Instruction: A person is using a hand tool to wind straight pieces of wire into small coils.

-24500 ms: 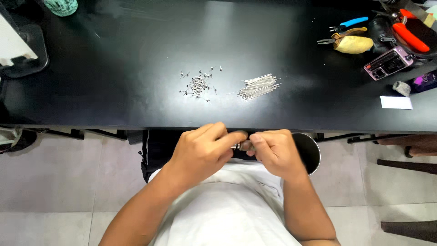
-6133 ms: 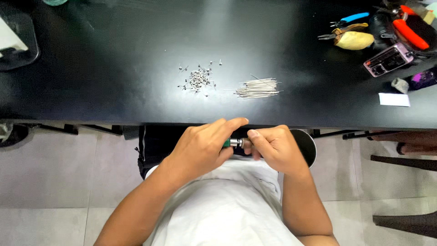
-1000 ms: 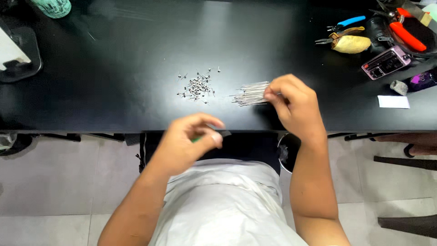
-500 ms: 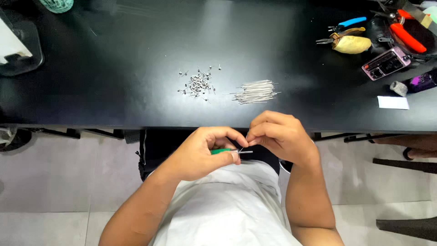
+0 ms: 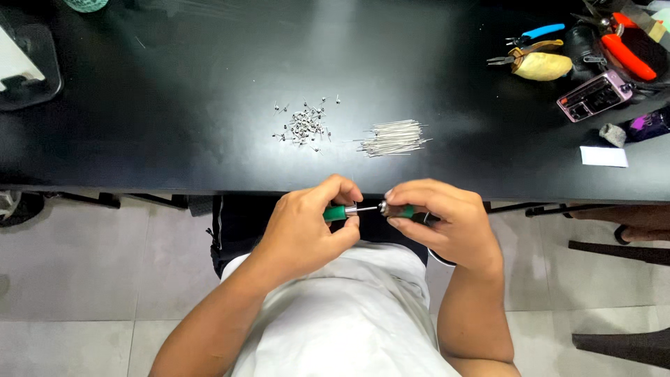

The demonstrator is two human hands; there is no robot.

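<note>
- Left hand (image 5: 307,227) grips a green-handled tool (image 5: 335,213); right hand (image 5: 440,220) pinches a small metal piece (image 5: 385,208) against its tip, steadying alignment.
- Loose pins (image 5: 394,137) lie within reach on the black table (image 5: 174,105).

A black table (image 5: 174,105) is seen from above, with a small heap of tiny metal parts (image 5: 306,126) laid near its middle and a bundle of thin metal pins (image 5: 393,137) just beside it. Towards the far right corner, blue-handled pliers (image 5: 532,34), a yellow cloth (image 5: 543,65), a pink device (image 5: 594,95) and a white slip of paper (image 5: 604,156) are laid out. A dark tray (image 5: 31,70) is set at the left edge.
</note>
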